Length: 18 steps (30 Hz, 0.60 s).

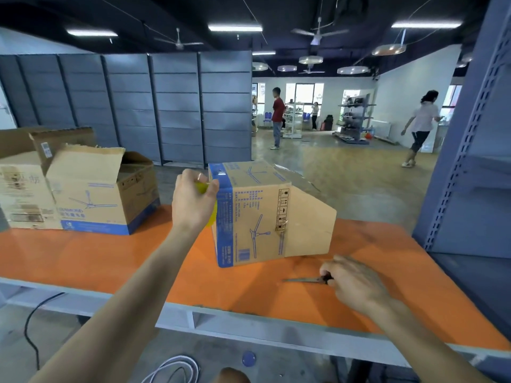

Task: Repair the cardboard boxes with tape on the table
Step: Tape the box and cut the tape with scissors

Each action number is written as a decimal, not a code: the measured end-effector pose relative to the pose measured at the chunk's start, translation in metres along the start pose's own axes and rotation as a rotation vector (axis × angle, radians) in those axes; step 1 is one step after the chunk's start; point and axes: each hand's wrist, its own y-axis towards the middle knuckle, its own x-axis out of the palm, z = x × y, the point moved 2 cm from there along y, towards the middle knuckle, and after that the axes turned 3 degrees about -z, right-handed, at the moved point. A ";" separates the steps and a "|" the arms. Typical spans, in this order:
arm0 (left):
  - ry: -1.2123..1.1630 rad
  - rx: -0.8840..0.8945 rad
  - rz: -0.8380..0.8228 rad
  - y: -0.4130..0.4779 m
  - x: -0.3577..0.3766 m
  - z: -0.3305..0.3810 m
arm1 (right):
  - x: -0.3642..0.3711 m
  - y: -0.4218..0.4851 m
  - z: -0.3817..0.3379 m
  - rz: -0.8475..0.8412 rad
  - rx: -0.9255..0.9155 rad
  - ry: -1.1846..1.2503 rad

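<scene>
1. A yellow tape roll [202, 188] is held by the left hand [193, 201] against the upper corner of a cardboard box [257, 217].
2. A dark-handled blade [307, 280] is gripped by the right hand [352, 283], low over the counter [110, 258].

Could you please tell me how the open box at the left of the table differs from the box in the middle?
The left box stands upright, its top flaps open and ragged; the middle box lies tipped, its print sideways. No hand touches the left box; the left hand holds a yellow tape roll against the middle box. Both are brown with blue fan prints.
</scene>
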 end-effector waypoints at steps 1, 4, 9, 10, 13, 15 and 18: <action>-0.007 0.028 0.004 -0.003 -0.004 0.001 | -0.001 -0.002 -0.001 -0.001 0.001 0.000; -0.018 0.085 -0.016 -0.015 -0.015 0.004 | -0.004 -0.003 -0.011 -0.017 0.006 -0.021; 0.066 0.122 -0.017 -0.030 -0.034 0.018 | -0.030 0.005 -0.045 0.152 -0.086 0.073; 0.091 0.121 -0.035 -0.033 -0.035 0.022 | -0.040 0.009 -0.053 0.208 -0.110 0.098; 0.171 0.198 -0.115 -0.044 -0.030 0.035 | -0.075 0.026 -0.068 0.386 -0.136 0.236; 0.143 0.278 -0.200 -0.046 -0.019 0.040 | -0.097 0.040 -0.068 0.498 -0.127 0.293; 0.119 0.389 -0.335 -0.044 0.003 0.043 | -0.115 0.064 -0.055 0.576 -0.080 0.278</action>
